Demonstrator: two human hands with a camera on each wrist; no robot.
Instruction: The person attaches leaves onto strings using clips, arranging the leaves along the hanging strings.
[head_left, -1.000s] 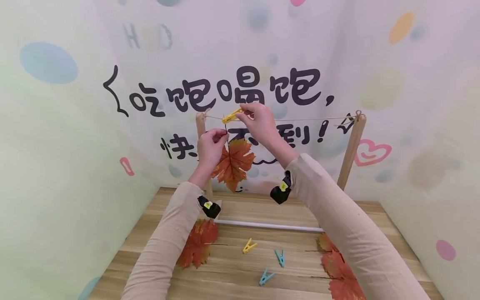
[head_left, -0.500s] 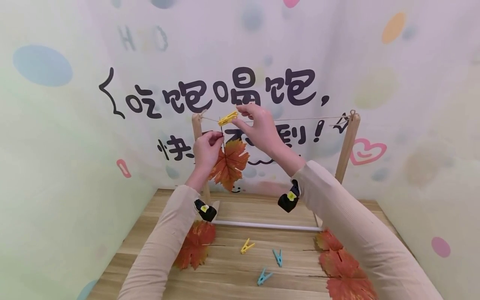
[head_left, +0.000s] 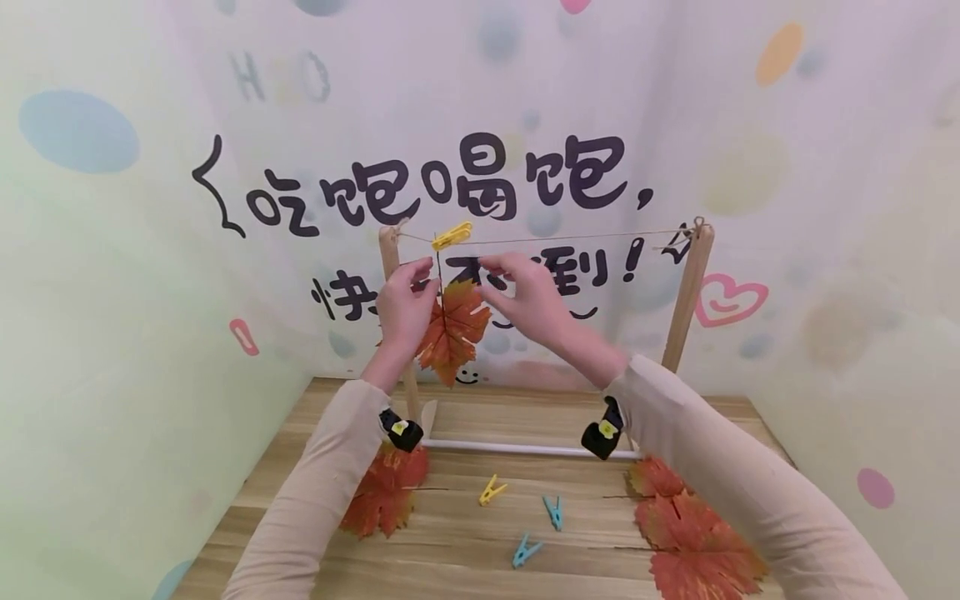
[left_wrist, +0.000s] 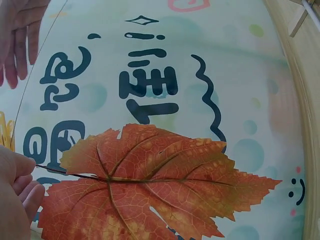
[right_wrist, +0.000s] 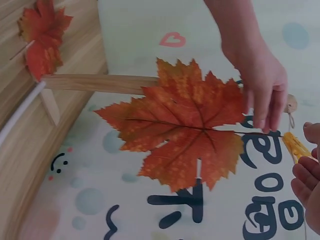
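An orange-red artificial maple leaf (head_left: 455, 325) hangs by its dark stem from a yellow clothespin (head_left: 452, 236), which is clipped on a thin string (head_left: 585, 238) near its left end. Just left of the stem is my left hand (head_left: 403, 308), its thumb and fingertips parted. My right hand (head_left: 531, 298) is to the right of the leaf, below the string, fingers spread and holding nothing. The left wrist view shows the leaf (left_wrist: 150, 185) large, with the left fingers (left_wrist: 17, 172) beside its stem. In the right wrist view the clothespin (right_wrist: 295, 146) is partly hidden by the right hand (right_wrist: 311, 175).
Wooden posts (head_left: 687, 296) hold up the string, with a white bar (head_left: 517, 449) low between them. On the wooden table (head_left: 450, 575) lie a yellow clothespin (head_left: 492, 491), two blue clothespins (head_left: 554, 513), a leaf at left (head_left: 386, 492) and several leaves at right (head_left: 697, 542).
My right hand has let go of the yellow clothespin and moved down and right. The left fingers have come off the stem. The leaf stays hanging from the string.
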